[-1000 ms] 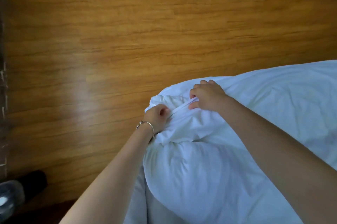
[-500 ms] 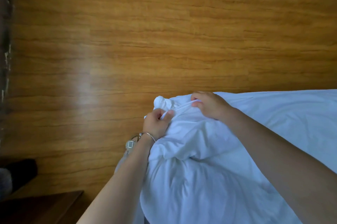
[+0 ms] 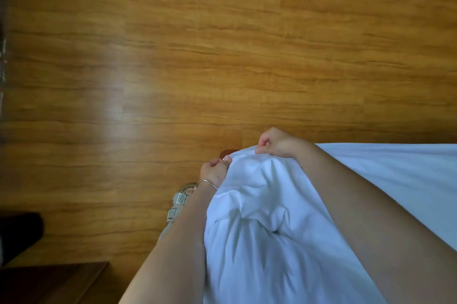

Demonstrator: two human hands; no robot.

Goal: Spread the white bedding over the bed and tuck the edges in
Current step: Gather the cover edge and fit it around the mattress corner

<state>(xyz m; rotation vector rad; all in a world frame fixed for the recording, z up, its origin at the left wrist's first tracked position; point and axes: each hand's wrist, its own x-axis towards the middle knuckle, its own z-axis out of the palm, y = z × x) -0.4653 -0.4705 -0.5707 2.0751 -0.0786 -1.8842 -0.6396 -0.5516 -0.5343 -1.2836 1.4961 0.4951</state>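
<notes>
One floor [image 3: 222,56]: wood-grain planks, glossy, with a pale glare patch at left. One bed [image 3: 408,175], flat and smooth under white cloth, running in from the right edge. One bundle of white bedding [image 3: 259,229]: soft, creased, bunched in folds over the bed's near corner, between your two forearms. One dark wooden piece of furniture [image 3: 49,281] at lower left, flat-topped; what it is cannot be told. One sandal [image 3: 179,201] with two metal buckles, on the floor beside your left wrist.

Two hands. Your right hand [image 3: 274,141] is fisted, fingers curled under, pinching the top edge of the bedding. Your left hand [image 3: 214,171] is also curled, gripping the same edge just below and left. One thin metal bracelet [image 3: 209,183] circles your left wrist. Both arms are extended forward.
</notes>
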